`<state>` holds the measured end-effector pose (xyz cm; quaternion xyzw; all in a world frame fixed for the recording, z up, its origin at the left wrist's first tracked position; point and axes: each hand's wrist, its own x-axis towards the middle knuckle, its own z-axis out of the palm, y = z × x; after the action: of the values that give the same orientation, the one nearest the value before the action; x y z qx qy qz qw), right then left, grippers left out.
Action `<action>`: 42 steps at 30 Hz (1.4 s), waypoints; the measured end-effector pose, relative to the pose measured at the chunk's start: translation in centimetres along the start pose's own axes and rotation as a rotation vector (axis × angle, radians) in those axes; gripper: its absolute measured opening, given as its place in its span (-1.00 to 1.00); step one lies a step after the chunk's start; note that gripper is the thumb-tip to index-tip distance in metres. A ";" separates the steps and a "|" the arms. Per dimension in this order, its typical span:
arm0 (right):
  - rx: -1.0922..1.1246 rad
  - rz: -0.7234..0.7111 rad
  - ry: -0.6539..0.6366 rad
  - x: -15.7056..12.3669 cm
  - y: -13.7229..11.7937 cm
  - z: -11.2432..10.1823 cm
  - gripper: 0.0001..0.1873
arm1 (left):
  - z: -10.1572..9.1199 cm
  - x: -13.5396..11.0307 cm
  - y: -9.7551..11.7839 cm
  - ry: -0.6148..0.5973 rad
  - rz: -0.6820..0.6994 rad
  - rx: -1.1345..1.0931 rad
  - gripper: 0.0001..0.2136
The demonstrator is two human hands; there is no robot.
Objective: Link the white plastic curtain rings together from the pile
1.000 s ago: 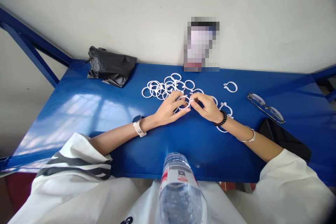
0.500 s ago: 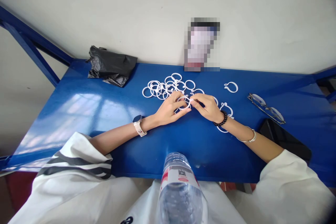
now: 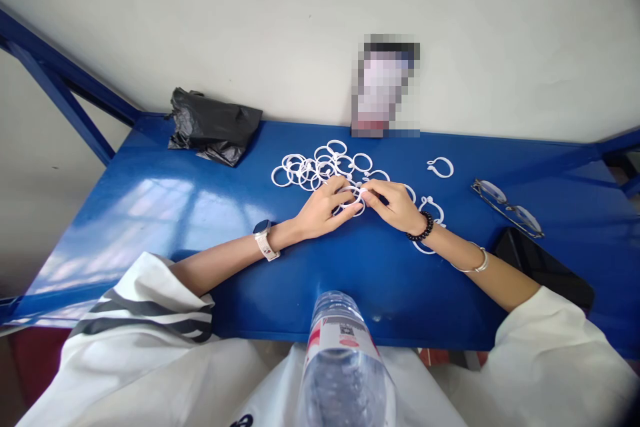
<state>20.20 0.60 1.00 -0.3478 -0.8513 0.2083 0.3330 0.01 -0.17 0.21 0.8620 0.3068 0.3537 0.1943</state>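
Between both hands, just over the counter (image 3: 300, 273): a white ring (image 3: 351, 205). Left hand (image 3: 323, 210) with fingers and thumb bent about the ring's left side, grip closed on it. Right hand (image 3: 397, 207) with thumb and finger pinched at the ring's right end, grip closed there too. Second white curve (image 3: 362, 212) just below, held or lying loose: impossible to tell. Beyond the left hand, a pile (image 3: 308, 167) of rings, several overlapping. Around the beads (image 3: 424, 227), more rings, partly hidden; farther right, one lone ring (image 3: 451, 168) near the glasses (image 3: 509, 204). Beside the bangle (image 3: 484, 259), a black slab (image 3: 550, 273). Back left, a bag (image 3: 215, 127); at the near edge, a bottle (image 3: 345, 360).
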 end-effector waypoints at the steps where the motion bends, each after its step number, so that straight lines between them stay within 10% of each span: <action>1: -0.002 0.008 -0.006 0.0 0.0 0.0 -0.75 | 0.0 0.0 0.0 0.002 -0.005 0.001 -0.66; 42: -0.022 0.025 -0.042 -0.1 0.1 0.1 -0.70 | 0.1 0.1 -0.1 -0.060 -0.021 -0.022 -0.66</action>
<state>20.20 0.56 0.81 -0.3575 -0.8561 0.2102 0.3084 0.07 -0.03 0.15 0.8669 0.3059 0.3288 0.2163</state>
